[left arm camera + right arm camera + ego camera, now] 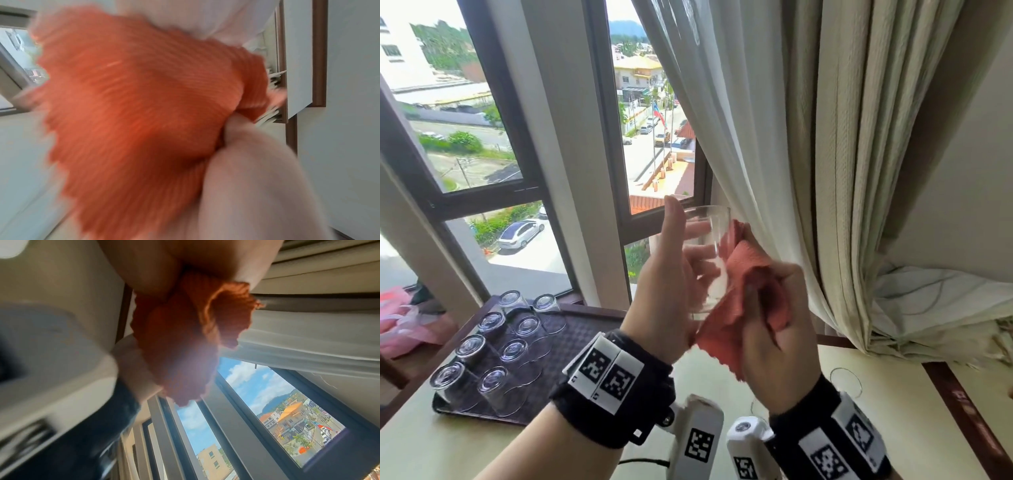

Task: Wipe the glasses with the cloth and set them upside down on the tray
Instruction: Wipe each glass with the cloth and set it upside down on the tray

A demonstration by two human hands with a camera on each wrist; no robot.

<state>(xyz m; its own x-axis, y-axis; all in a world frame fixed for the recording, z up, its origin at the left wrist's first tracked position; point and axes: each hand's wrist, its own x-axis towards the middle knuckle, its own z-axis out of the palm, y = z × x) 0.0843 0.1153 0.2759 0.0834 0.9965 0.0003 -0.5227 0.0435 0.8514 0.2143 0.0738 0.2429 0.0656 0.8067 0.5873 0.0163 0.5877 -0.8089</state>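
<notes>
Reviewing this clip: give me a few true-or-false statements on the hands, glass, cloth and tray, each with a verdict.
1. The left hand holds the glass in the air. True.
2. The right hand grips a blue cloth. False: the cloth is orange.
3. The tray carries glasses set upside down. True.
4. The cloth lies flat on the tray. False: it is pressed against the held glass.
</notes>
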